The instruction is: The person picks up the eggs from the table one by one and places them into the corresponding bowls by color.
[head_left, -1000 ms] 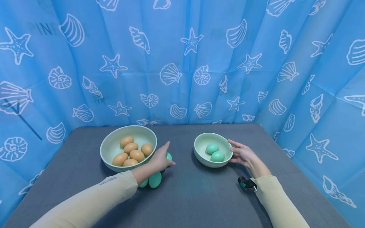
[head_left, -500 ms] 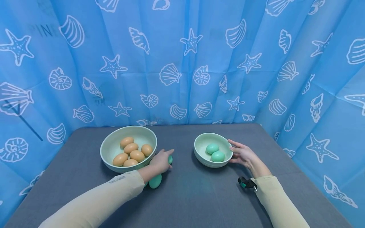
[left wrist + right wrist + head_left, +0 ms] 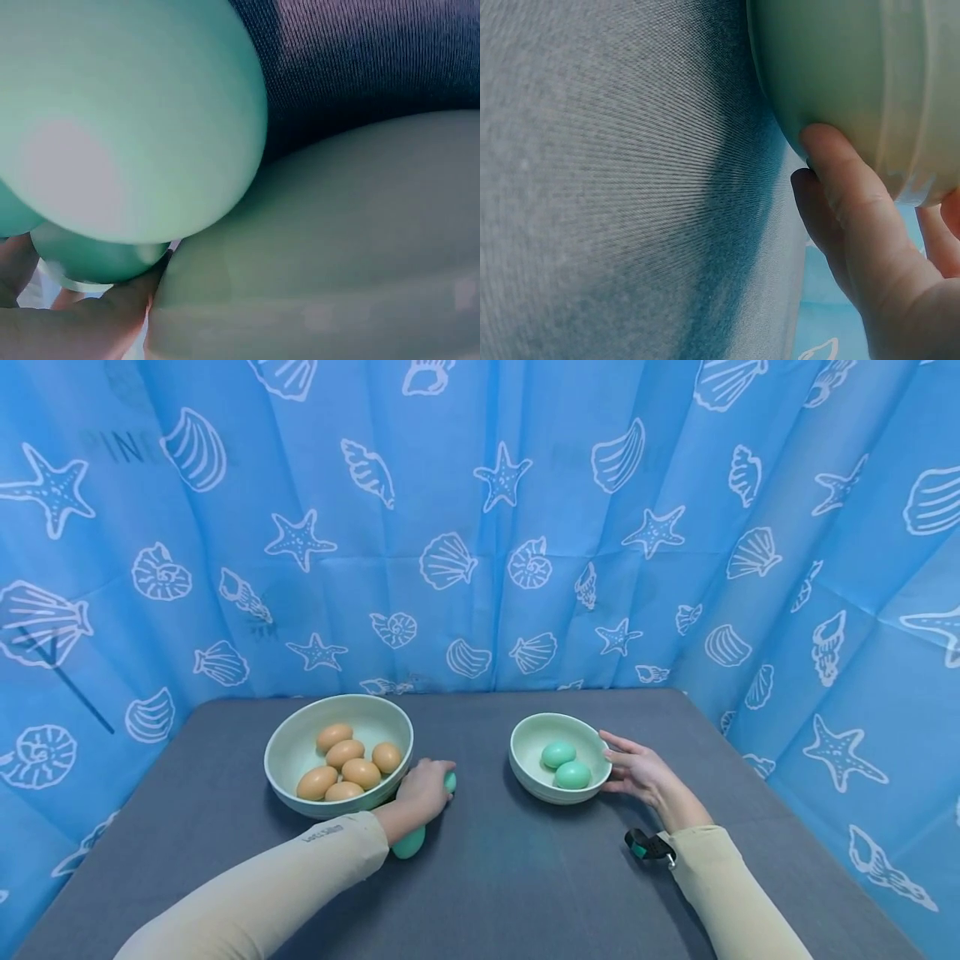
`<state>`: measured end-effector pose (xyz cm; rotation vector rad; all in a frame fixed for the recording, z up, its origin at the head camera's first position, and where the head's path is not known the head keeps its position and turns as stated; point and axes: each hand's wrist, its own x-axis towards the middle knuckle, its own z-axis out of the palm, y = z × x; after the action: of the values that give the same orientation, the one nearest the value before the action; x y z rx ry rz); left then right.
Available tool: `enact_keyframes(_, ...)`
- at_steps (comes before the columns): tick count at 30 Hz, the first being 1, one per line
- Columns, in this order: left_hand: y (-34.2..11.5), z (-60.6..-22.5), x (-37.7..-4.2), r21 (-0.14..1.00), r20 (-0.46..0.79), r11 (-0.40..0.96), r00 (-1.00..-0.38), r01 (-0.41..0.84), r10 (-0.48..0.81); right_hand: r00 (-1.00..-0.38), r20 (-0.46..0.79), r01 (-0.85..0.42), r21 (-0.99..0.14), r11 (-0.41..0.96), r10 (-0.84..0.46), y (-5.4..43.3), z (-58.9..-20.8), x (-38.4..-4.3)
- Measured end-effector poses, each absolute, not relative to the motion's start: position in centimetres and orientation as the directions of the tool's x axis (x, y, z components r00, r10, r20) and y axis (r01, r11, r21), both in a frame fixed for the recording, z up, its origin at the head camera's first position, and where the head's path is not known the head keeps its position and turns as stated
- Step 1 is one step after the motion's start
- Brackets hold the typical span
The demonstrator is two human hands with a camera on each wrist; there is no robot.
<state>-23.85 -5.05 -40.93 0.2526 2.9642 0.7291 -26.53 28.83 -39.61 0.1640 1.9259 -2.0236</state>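
Note:
Beside the large pale green bowl my left hand reaches down among green eggs. Its fingers curl round one green egg, which shows past the fingertips; in the left wrist view fingers meet that egg from below. Another green egg lies under the wrist, and one fills the upper left of the left wrist view. On the right, my right hand rests spread, fingers nearly straight, against the side of a smaller pale green bowl. Two green eggs sit inside it.
Several brown eggs lie in the large bowl. Both bowls stand on a dark grey cloth-covered table. A blue curtain with white shells and starfish hangs behind and to the right. A black strap sticks out from the right sleeve.
My left hand has moved slightly right and down over the green eggs, and its outstretched fingers have curled in. The right hand and the small bowl have stayed put.

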Motion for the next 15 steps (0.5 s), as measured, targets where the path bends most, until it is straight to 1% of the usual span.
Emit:
enact_keyframes(7,-5.4,-40.7,-24.2,0.547,-0.051,0.828,-0.983,0.122,0.178,-0.936,-0.305,0.315,-0.949,-0.028,-0.175,28.9,-39.7,-26.5)
enact_keyframes(15,-5.7,-39.7,-24.5,0.636,-0.029,0.758,-0.977,0.145,0.212,-0.937,-0.3,0.308,-0.951,-0.018,-0.181,28.9,-39.8,-26.6)
